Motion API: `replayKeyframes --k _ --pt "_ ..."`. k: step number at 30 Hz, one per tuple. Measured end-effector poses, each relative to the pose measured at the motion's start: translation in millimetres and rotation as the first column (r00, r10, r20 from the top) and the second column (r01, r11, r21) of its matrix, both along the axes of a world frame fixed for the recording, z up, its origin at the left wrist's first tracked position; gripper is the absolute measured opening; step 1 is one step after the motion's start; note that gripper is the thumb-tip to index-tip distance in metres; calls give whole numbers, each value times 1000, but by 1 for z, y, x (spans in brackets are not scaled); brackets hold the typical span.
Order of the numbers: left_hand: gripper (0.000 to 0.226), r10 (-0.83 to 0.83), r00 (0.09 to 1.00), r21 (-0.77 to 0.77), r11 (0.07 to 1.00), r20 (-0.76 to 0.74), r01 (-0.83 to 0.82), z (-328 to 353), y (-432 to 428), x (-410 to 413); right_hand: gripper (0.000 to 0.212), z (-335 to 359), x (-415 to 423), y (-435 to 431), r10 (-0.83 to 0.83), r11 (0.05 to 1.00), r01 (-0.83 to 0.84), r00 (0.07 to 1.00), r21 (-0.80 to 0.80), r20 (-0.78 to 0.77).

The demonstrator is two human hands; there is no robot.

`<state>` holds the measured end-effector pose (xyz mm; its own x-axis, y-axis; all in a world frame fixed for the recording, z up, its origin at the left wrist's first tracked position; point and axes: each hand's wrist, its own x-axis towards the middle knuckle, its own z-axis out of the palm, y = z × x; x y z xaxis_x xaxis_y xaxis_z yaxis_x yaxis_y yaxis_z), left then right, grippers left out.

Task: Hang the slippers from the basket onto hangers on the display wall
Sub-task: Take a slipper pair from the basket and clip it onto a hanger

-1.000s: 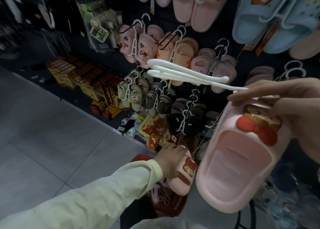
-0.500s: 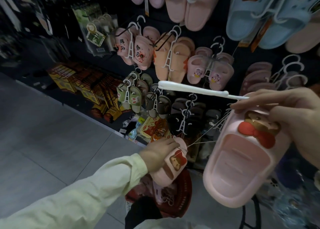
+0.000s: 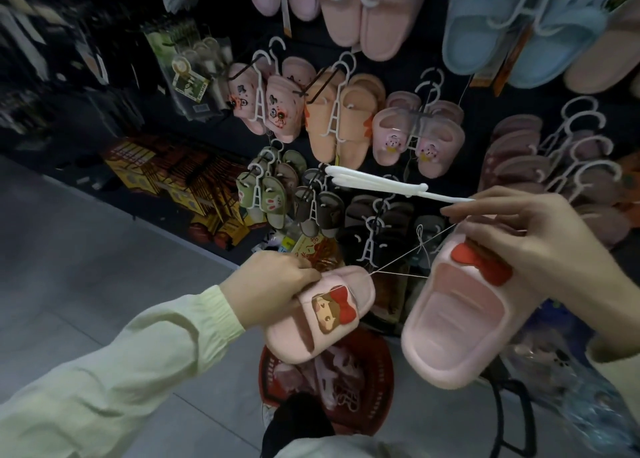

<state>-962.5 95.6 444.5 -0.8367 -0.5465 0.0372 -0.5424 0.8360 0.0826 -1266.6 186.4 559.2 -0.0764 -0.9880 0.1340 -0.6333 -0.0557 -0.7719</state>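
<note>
Pink slipper [image 3: 320, 314] sat clamped in the left hand [image 3: 273, 277]; right hand [image 3: 540, 246] fingers gripped a second slipper [image 3: 460, 319] and white hanger [image 3: 374, 182]

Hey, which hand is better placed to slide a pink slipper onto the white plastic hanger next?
Probably the left hand: it grips only one pink cartoon-face slipper. The right hand holds both the white plastic hanger and the other pink slipper.

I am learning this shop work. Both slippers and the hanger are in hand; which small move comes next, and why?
Probably the left hand should lift the left slipper beside the right slipper, toward the hanger. It is apart, below the hanger; a string ties the pair; the right hand grips hanger and right slipper.
</note>
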Motion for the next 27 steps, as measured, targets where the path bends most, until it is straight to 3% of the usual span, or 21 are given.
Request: replayKeyframes --k 10,18,27 --pt "26 -208 973 11 978 -97 210 14 4 7 39 -26 12 -10 121 993 -118 985 31 -126" --pt "23 -275 933 -45 961 -231 272 26 5 9 58 -55 39 -17 267 960 -278 905 14 -332" --pt "14 -314 893 -156 948 -322 277 37 8 7 96 -56 76 -11 462 887 -377 750 268 -474"
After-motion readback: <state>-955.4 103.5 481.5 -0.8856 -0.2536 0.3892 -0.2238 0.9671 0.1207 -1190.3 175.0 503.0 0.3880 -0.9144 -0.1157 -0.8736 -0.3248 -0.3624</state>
